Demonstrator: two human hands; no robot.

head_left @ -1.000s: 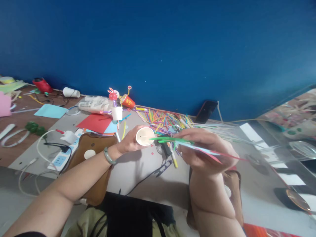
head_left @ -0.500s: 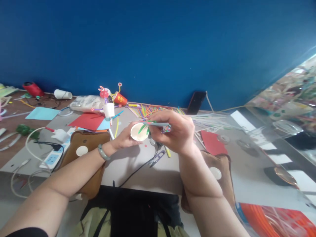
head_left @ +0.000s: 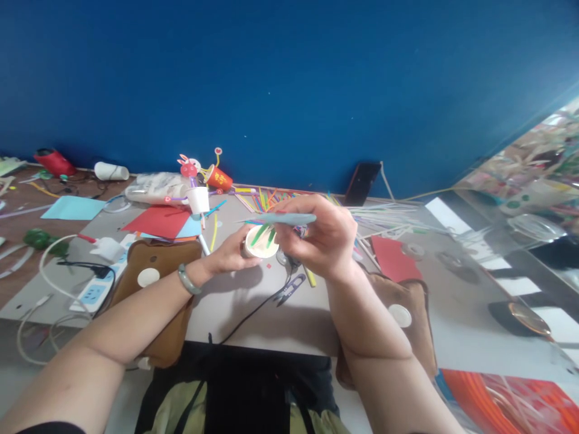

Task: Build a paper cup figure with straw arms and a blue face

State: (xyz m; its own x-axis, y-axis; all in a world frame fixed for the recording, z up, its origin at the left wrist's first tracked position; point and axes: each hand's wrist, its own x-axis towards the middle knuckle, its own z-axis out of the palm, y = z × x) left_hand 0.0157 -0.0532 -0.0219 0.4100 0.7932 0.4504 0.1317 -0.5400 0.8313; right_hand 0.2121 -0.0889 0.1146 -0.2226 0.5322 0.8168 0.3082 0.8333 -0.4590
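My left hand (head_left: 233, 252) is wrapped round the side of a white paper cup (head_left: 254, 246), its open mouth facing me. Green strips (head_left: 270, 237) show at the mouth, reaching toward my right fingers. Pinched in my right hand (head_left: 319, 238) is a slim, pointed grey-blue tool (head_left: 294, 219), lying across above the cup. Its kind is unclear, and my fingers partly hide the strips' far ends. Below the hands, small thread snips (head_left: 291, 289) lie on the grey table (head_left: 262, 319), near a yellow piece (head_left: 310, 277).
Coloured straws (head_left: 260, 199) lie along the blue wall, left of a leaning phone (head_left: 362, 184). A white cup figure (head_left: 198, 199) and red paper (head_left: 158, 222) are at left. Brown pads (head_left: 156, 319) sit under my forearms. A power strip (head_left: 97, 292) with cables lies far left.
The cup and my left hand have shifted slightly right. My right hand has risen a little, and the grey-blue tool now sits higher above the cup.
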